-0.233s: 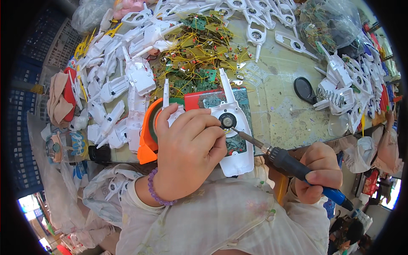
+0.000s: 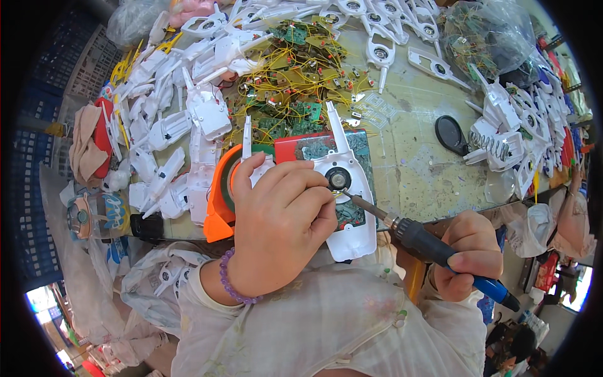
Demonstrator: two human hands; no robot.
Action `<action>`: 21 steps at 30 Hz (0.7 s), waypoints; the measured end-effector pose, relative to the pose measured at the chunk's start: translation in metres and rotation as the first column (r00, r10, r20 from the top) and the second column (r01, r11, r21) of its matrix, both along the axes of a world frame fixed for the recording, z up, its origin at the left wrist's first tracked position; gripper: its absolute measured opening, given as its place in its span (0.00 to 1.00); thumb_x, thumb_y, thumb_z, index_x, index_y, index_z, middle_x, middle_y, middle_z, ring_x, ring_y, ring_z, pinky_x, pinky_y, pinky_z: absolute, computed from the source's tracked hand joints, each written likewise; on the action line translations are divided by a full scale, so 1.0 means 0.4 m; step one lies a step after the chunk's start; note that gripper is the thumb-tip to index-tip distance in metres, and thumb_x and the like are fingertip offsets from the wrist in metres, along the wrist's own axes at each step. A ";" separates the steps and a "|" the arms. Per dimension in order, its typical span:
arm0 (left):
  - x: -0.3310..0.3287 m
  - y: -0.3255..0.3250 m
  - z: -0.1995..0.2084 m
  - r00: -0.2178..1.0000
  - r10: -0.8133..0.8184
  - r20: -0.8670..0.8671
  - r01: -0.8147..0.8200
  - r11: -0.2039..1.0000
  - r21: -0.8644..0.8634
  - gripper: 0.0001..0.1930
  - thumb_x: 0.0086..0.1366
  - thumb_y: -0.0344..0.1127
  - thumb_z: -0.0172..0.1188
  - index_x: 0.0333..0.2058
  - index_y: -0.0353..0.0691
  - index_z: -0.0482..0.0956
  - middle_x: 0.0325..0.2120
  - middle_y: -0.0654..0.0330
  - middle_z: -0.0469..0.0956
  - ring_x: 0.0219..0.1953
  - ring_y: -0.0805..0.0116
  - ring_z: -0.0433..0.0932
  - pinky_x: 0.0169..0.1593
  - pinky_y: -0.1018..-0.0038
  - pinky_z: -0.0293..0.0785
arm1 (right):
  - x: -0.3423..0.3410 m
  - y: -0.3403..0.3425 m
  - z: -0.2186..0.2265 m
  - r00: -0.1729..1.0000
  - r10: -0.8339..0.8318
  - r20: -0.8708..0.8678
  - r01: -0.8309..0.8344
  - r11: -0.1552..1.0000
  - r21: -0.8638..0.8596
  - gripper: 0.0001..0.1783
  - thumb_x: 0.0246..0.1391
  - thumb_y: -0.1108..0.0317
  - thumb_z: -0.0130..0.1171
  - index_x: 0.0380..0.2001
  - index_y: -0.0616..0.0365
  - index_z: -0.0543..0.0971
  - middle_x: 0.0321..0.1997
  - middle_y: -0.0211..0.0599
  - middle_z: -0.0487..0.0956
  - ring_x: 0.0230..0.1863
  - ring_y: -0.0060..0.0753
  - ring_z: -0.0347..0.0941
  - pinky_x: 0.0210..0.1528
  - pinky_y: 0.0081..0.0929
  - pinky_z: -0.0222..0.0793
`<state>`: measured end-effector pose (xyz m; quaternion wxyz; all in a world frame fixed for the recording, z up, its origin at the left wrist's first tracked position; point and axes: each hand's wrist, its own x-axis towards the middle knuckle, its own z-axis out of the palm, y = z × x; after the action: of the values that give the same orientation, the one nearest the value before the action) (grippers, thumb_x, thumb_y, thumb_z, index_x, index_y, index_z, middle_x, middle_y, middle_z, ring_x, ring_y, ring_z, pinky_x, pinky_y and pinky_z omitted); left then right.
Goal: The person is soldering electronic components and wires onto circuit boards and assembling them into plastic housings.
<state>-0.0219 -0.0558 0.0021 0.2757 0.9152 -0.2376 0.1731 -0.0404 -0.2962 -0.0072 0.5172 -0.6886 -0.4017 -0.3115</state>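
Note:
My right hand (image 2: 471, 256) grips a soldering iron (image 2: 422, 240) with a black and blue handle. Its tip meets the lower edge of a round black speaker (image 2: 339, 180) set in a white plastic housing half (image 2: 353, 244). Close to that tip, my left hand (image 2: 282, 220) has thumb and forefinger pinched together; whatever they hold is too small or hidden to make out. A little yellow shows beside the tip. Another white housing piece (image 2: 247, 135) sticks out beyond my left hand, mostly covered by it. Under the speaker housing lies a red-edged, dark patterned flat block (image 2: 289, 148).
An orange tape dispenser (image 2: 215, 213) stands left of my left hand. Beyond lie a heap of circuit boards with yellow wires (image 2: 301, 75) and piled white housings (image 2: 207, 113). At right are a black round lid (image 2: 449, 133), a coiled spring stand (image 2: 490, 146) and more housings (image 2: 531, 119).
The soldering iron's tip and my right hand have shifted very slightly left. My left hand keeps its pinch beside the speaker, and the housing stays in place.

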 end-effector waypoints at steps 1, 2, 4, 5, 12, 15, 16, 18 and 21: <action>0.000 -0.001 0.001 1.000 -0.001 0.001 0.001 1.000 0.002 0.06 0.45 0.27 0.64 0.24 0.43 0.77 0.29 0.66 0.77 0.41 0.66 0.77 0.56 0.56 0.57 | 0.000 -0.001 0.001 1.000 0.001 0.001 -0.001 1.000 0.000 0.17 0.59 0.52 0.51 0.29 0.56 0.69 0.16 0.27 0.65 0.14 0.24 0.59 0.15 0.23 0.50; 0.000 -0.001 0.000 1.000 0.001 0.001 -0.001 1.000 0.001 0.06 0.45 0.27 0.64 0.24 0.43 0.77 0.29 0.66 0.77 0.41 0.66 0.77 0.56 0.56 0.57 | 0.000 -0.001 0.001 1.000 0.003 0.001 -0.003 1.000 0.001 0.17 0.59 0.52 0.52 0.28 0.56 0.69 0.16 0.27 0.65 0.14 0.24 0.60 0.15 0.23 0.50; 0.000 -0.002 0.000 1.000 0.003 -0.005 -0.003 1.000 -0.006 0.06 0.45 0.27 0.64 0.24 0.42 0.77 0.29 0.66 0.77 0.41 0.66 0.77 0.56 0.56 0.57 | -0.001 0.001 0.003 1.000 -0.015 -0.007 0.015 1.000 -0.007 0.17 0.59 0.52 0.52 0.28 0.56 0.69 0.16 0.27 0.65 0.14 0.24 0.60 0.15 0.23 0.50; 0.000 -0.002 -0.001 1.000 0.003 -0.005 -0.003 1.000 -0.007 0.06 0.45 0.27 0.64 0.24 0.42 0.77 0.29 0.66 0.77 0.41 0.66 0.77 0.56 0.56 0.57 | -0.003 0.002 0.005 0.999 -0.036 -0.016 0.036 0.999 -0.015 0.17 0.59 0.52 0.52 0.28 0.56 0.69 0.15 0.27 0.65 0.14 0.24 0.60 0.15 0.23 0.50; -0.006 -0.002 -0.002 1.000 0.027 -0.016 -0.027 1.000 -0.006 0.05 0.45 0.27 0.64 0.23 0.42 0.76 0.29 0.66 0.76 0.41 0.66 0.76 0.56 0.56 0.57 | 0.006 0.007 0.017 1.000 -0.002 -0.022 0.002 1.000 -0.002 0.14 0.55 0.59 0.59 0.28 0.60 0.74 0.15 0.29 0.67 0.11 0.26 0.58 0.12 0.24 0.49; -0.006 -0.003 0.002 0.999 0.028 -0.018 -0.028 1.000 -0.005 0.05 0.45 0.27 0.63 0.23 0.42 0.76 0.29 0.66 0.76 0.41 0.66 0.76 0.56 0.56 0.57 | -0.008 0.010 0.001 0.996 -0.068 -0.049 0.068 0.998 -0.010 0.16 0.60 0.54 0.50 0.28 0.56 0.69 0.13 0.26 0.64 0.13 0.24 0.58 0.17 0.23 0.50; -0.006 -0.002 0.004 0.999 0.025 -0.021 -0.025 1.000 -0.004 0.05 0.45 0.27 0.63 0.23 0.42 0.76 0.29 0.66 0.76 0.41 0.66 0.76 0.56 0.56 0.57 | -0.011 0.002 -0.014 0.997 -0.077 -0.024 0.078 0.996 0.044 0.16 0.61 0.54 0.49 0.30 0.56 0.68 0.14 0.27 0.65 0.14 0.25 0.58 0.17 0.24 0.50; -0.006 -0.004 0.007 1.000 0.025 -0.019 -0.025 1.000 0.000 0.05 0.46 0.27 0.63 0.23 0.42 0.76 0.29 0.66 0.76 0.41 0.66 0.76 0.56 0.56 0.57 | -0.019 -0.003 -0.031 0.996 -0.089 0.000 0.088 0.991 0.100 0.15 0.61 0.55 0.49 0.31 0.56 0.68 0.15 0.28 0.65 0.15 0.25 0.58 0.17 0.24 0.50; -0.005 -0.007 0.010 1.000 0.027 -0.015 -0.026 1.000 0.013 0.05 0.46 0.27 0.63 0.23 0.42 0.76 0.29 0.66 0.76 0.41 0.66 0.76 0.56 0.56 0.57 | -0.029 -0.008 -0.041 0.990 -0.143 0.008 0.138 0.967 0.214 0.16 0.62 0.54 0.48 0.32 0.56 0.66 0.17 0.30 0.65 0.16 0.26 0.58 0.20 0.24 0.52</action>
<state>-0.0240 -0.0586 0.0061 0.2694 0.9213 -0.2244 0.1683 -0.0521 -0.2993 -0.0234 0.5600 -0.6521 -0.3222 -0.3966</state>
